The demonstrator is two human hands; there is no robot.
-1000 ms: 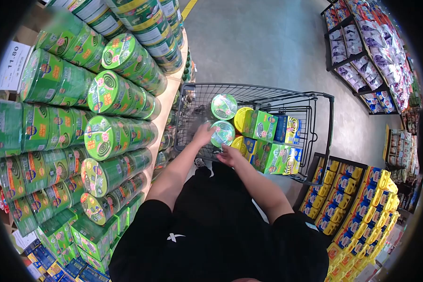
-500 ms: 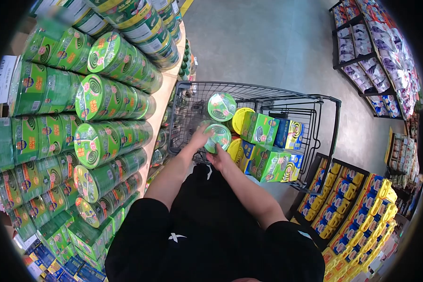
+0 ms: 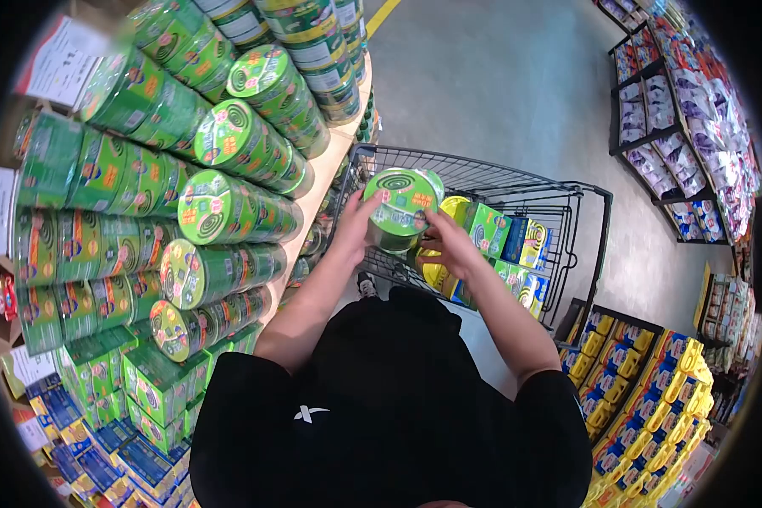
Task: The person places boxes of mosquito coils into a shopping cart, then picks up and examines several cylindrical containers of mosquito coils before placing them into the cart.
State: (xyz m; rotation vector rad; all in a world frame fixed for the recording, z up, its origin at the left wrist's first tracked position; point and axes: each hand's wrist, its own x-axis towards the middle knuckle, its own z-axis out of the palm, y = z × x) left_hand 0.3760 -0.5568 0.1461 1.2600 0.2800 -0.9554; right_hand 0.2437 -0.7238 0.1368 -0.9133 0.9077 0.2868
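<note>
Between my two hands is a round green tub of mosquito coils, raised over the shopping cart with its spiral-printed lid facing me. My left hand grips its left side. My right hand holds the lower right side, with some fingers curled beneath. A second green tub peeks out behind the held one, mostly hidden. Farther right in the cart lie yellow-lidded tubs and green boxes, with blue-and-yellow boxes beside them.
At left, stacked green tubs fill a display with a wooden edge. Green boxes sit lower on it. Yellow-and-blue packs stand at lower right, and a black shelf of bags at upper right.
The held tub has come up toward me and looks larger, now covering most of the second tub. My right hand has moved up its right side. The view has shifted slightly.
</note>
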